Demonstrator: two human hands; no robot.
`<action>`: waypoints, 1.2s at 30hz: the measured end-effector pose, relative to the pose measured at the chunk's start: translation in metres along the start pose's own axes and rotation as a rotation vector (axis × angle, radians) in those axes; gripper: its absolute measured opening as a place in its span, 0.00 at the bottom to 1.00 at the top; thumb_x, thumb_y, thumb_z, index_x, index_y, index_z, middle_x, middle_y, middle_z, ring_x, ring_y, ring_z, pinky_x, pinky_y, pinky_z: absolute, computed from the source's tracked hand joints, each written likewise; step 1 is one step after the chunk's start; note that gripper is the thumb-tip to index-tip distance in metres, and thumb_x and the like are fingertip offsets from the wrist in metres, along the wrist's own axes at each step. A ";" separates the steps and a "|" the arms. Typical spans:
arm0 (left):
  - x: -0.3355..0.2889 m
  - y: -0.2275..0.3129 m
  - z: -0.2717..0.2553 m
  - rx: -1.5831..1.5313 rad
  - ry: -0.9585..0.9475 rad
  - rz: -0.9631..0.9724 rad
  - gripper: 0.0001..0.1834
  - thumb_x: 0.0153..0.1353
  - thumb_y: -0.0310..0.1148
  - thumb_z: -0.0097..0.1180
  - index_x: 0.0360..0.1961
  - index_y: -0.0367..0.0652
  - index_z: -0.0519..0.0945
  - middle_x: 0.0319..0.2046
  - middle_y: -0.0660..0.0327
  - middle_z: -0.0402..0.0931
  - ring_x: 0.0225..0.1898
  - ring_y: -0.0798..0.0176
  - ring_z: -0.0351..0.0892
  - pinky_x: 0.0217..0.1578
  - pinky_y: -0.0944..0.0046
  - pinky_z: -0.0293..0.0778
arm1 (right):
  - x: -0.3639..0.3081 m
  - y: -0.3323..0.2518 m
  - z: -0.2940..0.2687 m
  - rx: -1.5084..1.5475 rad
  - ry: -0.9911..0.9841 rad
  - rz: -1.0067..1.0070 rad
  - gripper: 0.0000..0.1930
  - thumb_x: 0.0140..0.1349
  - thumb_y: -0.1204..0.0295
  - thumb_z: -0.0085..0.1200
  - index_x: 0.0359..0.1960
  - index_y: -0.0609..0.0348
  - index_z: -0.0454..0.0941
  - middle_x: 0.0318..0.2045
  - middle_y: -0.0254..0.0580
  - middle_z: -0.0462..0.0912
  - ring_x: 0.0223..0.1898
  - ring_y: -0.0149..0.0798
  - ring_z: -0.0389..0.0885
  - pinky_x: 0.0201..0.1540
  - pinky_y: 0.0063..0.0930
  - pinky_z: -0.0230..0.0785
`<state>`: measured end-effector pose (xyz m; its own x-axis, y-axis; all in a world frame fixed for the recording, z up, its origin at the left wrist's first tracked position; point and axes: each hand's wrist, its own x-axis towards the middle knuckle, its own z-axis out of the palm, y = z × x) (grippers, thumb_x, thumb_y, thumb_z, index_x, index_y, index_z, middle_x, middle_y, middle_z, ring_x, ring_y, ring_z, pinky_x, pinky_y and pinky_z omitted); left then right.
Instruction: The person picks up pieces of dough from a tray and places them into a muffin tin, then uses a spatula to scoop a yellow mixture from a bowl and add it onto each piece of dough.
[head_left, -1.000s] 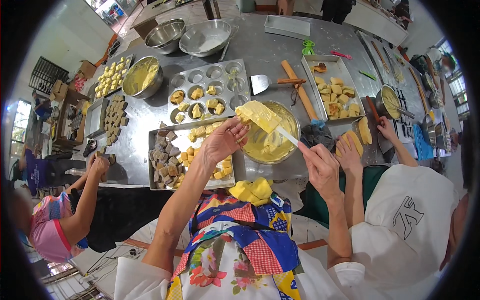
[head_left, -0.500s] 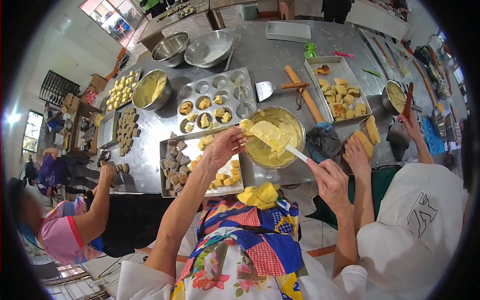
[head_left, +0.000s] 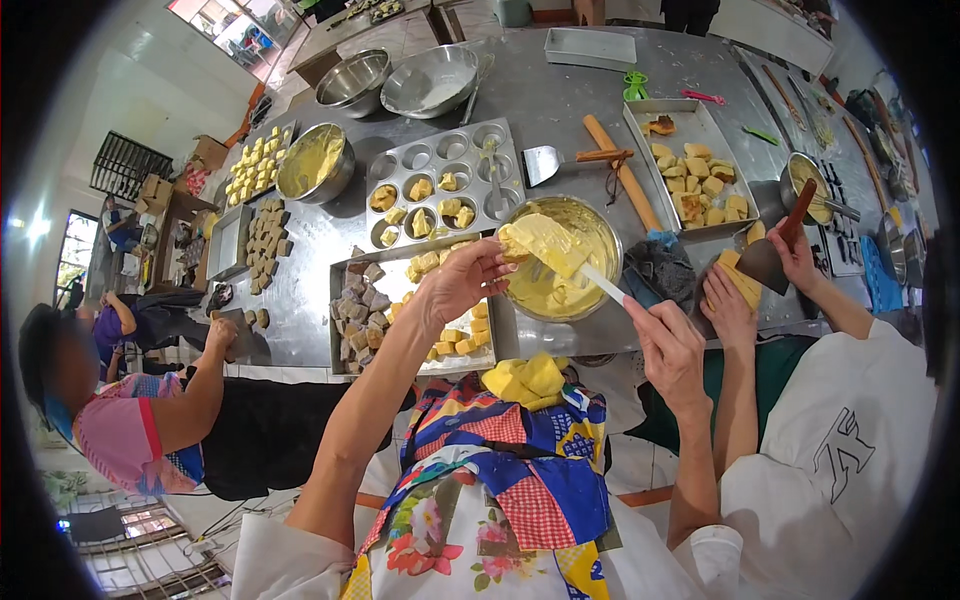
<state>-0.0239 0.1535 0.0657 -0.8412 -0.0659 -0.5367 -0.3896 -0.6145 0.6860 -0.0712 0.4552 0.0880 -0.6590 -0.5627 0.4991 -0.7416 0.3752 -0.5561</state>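
Note:
My left hand (head_left: 462,284) pinches a small piece of yellow cake (head_left: 511,243) at the left rim of a steel mixing bowl (head_left: 613,284). In my right hand (head_left: 668,345) is the white handle of a spatula (head_left: 545,240). Its broad head carries thick yellow cream and touches the cake piece, or lies just in front of it, over the bowl. More yellow cream (head_left: 560,296) coats the bowl's inside. Under my left forearm sits a metal tray (head_left: 497,352) holding brownish-purple cake cubes (head_left: 358,322) on one side and yellow cubes (head_left: 458,346) on the other.
Behind the tray stands a muffin tin (head_left: 410,158) with cream-covered pieces in several cups. A bench scraper (head_left: 542,165), a rolling pin (head_left: 625,180) and a dark cloth (head_left: 658,272) lie around the bowl. At right, a co-worker's hands hold a cake block (head_left: 738,278) and a wide blade (head_left: 762,266).
The whole view has shifted slightly. My hands keep hold of the cake piece and spatula, the spatula head still against the piece. The co-worker at right has brought the blade to the cake block.

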 end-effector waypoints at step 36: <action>0.010 -0.003 0.003 -0.055 -0.177 -0.254 0.11 0.55 0.37 0.55 0.36 0.42 0.77 0.35 0.60 0.78 0.40 0.61 0.75 0.47 0.59 0.68 | -0.013 0.042 -0.035 1.060 -0.353 0.898 0.13 0.65 0.70 0.49 0.47 0.63 0.77 0.19 0.27 0.71 0.13 0.13 0.54 0.14 0.09 0.41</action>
<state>-0.0321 0.1572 0.0594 -0.7738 0.2297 -0.5903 -0.5787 -0.6355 0.5111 -0.0984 0.5042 0.0810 -0.6640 -0.6430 -0.3816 0.4473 0.0674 -0.8919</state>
